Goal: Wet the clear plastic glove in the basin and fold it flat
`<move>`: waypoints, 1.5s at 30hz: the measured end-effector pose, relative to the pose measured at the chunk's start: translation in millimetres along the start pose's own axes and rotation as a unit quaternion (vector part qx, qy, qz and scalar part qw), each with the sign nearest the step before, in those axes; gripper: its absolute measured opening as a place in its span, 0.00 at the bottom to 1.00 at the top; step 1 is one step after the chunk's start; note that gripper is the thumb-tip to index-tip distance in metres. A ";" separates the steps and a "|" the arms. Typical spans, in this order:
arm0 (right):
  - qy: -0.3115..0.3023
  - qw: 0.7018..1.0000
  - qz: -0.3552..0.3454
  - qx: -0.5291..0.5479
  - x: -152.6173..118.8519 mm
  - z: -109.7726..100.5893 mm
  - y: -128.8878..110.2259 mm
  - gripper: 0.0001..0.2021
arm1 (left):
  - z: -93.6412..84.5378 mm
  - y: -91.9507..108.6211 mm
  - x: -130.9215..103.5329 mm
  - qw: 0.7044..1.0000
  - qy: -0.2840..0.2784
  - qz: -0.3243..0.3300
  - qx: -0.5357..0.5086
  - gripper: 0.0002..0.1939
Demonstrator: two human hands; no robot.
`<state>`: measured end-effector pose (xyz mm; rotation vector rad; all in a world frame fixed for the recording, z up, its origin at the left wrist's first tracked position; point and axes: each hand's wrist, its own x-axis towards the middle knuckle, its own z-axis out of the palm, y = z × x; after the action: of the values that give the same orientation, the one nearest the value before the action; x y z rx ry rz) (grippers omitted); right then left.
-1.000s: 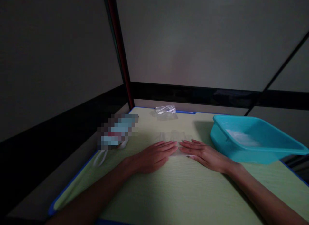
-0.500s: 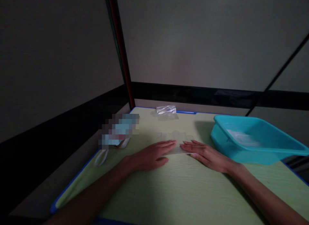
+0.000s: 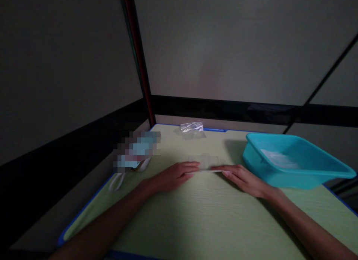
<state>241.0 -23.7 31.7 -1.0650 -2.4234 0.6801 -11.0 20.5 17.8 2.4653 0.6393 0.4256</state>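
A thin, see-through plastic sheet [image 3: 205, 162] lies on the table in front of me, its pale near edge running between my two hands. I cannot tell whether it is a bag, a glove or plain film. My left hand [image 3: 176, 176] has its fingers over the left end of that edge and its thumb below, pinching it. At the right end, my right hand [image 3: 242, 180] grips the same edge between thumb and fingers. The fingers partly hide the sheet.
To the right stands a turquoise plastic basin [image 3: 279, 178] with white, flat pieces [image 3: 279, 158] inside. A crumpled clear plastic wrapper [image 3: 192, 129] lies at the back of the table [image 3: 201, 219]. At the left edge is a blurred-out item [image 3: 137, 150] with a white strap [image 3: 119, 181].
My hands lay flat on the sheet before; now thumbs and fingers have closed on its near edge. That edge has shifted slightly away from me.
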 end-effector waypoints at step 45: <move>0.144 0.907 0.252 0.305 17.4 14.6 7.2 0.14 | -1.6 8.7 9.3 0.828 0.112 -0.348 -0.426 0.16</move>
<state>226.3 -10.1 18.7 -1.3850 -1.5132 1.2401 -0.9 19.7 25.7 1.2306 1.0899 0.5449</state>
